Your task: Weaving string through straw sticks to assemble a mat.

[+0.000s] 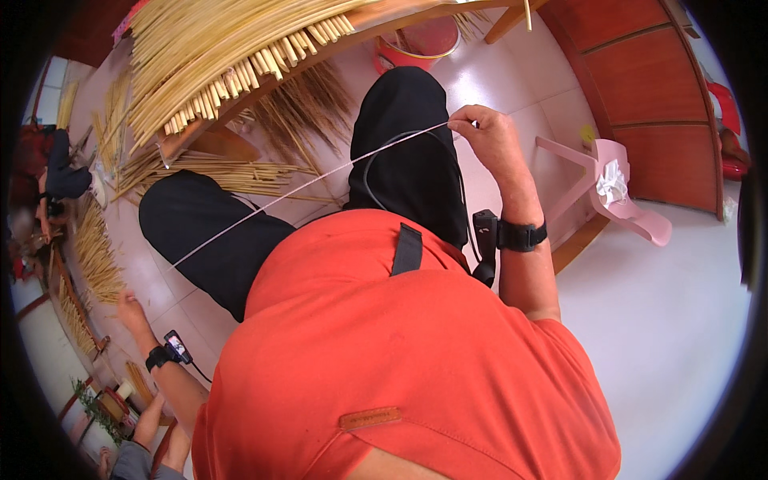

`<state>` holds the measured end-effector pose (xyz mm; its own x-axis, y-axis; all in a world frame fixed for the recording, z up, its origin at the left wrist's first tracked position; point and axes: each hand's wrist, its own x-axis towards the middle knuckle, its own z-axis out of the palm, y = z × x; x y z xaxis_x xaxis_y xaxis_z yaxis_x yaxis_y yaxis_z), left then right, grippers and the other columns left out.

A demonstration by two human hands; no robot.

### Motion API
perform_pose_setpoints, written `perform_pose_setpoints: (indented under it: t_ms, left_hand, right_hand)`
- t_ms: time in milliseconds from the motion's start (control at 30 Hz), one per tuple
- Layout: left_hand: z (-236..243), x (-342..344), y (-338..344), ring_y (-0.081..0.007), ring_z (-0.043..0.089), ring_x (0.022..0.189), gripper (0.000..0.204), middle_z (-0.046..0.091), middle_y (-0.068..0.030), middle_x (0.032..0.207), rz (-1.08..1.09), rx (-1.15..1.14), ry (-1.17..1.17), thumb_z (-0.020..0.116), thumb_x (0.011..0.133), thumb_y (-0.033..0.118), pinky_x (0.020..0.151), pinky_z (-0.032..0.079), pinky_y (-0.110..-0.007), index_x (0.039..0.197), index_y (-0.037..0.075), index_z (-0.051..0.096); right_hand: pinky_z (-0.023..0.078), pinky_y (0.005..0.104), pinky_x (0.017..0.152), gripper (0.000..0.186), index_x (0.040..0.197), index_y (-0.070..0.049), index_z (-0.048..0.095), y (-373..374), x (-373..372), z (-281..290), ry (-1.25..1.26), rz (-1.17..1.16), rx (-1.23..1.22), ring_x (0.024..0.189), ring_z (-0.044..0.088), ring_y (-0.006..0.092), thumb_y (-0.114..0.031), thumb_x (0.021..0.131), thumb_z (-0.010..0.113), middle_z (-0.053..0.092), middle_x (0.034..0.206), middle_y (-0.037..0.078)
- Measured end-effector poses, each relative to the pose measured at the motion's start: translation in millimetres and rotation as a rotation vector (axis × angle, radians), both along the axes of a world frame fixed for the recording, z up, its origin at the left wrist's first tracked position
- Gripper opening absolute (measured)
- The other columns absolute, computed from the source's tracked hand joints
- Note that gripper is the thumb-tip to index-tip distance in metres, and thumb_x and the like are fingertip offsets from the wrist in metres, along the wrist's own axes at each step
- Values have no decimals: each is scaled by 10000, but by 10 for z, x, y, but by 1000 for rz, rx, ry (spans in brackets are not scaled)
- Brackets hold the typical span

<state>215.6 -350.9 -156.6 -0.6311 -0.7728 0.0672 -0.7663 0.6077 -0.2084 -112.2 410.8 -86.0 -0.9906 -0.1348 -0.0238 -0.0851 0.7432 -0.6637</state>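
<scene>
A thin pale string (304, 186) runs nearly taut across my lap, over both black-trousered knees. At its upper right end, the thumb and fingers of my right hand (486, 136) are pinched together on it. My left hand (134, 314) is out low on the left, its fingers drawn together in line with the string's other end. The last stretch of string near that hand fades against the pale floor. In front of my knees, a thick layer of yellow stalks (216, 48) lies on a wooden bench (392, 20), cut ends toward me.
Loose stalks (232, 178) and brown brushy stems (300, 108) lie beneath the bench. A red bucket (416, 46) stands beyond my knees. To the right are a pink plastic chair (620, 180) with white crumpled material and a wooden cabinet (656, 88). Other people (64, 172) sit at left.
</scene>
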Motion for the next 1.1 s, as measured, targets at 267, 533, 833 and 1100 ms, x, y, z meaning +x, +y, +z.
perform_pose_setpoints:
  t_ms: [267,533,833,1100]
  left_hand:
    - [1328,-2344,2728,-147,641,936,287,648,-43,1119,-634,976,723,543,910,197,765,483,-254,1154,76,634]
    - [1255,-3030,5293,-34,479,540,165,551,11,661,-683,1756,16,542,899,177,454,362,-175,968,54,628]
    - [1042,-3055,4996,-3,196,419,195,286,93,544,-335,2038,204,460,977,202,358,167,-172,945,39,563]
    - [1070,-3050,5005,-6,225,437,191,320,86,554,-220,2245,222,461,975,196,359,173,-173,939,47,573]
  right_hand:
    - [481,298,625,58,825,-72,697,-307,57,315,132,153,-55,671,607,191,-100,777,679,649,743,56]
    - [492,349,561,26,779,-118,673,-534,208,489,369,225,64,641,612,247,-130,756,679,609,696,15]
    - [483,302,633,129,893,-23,666,-226,63,210,-211,101,-175,675,614,192,-82,779,681,633,709,106]
    - [481,245,672,170,946,-17,694,-564,73,140,-94,34,-578,732,605,120,-74,786,700,656,859,63]
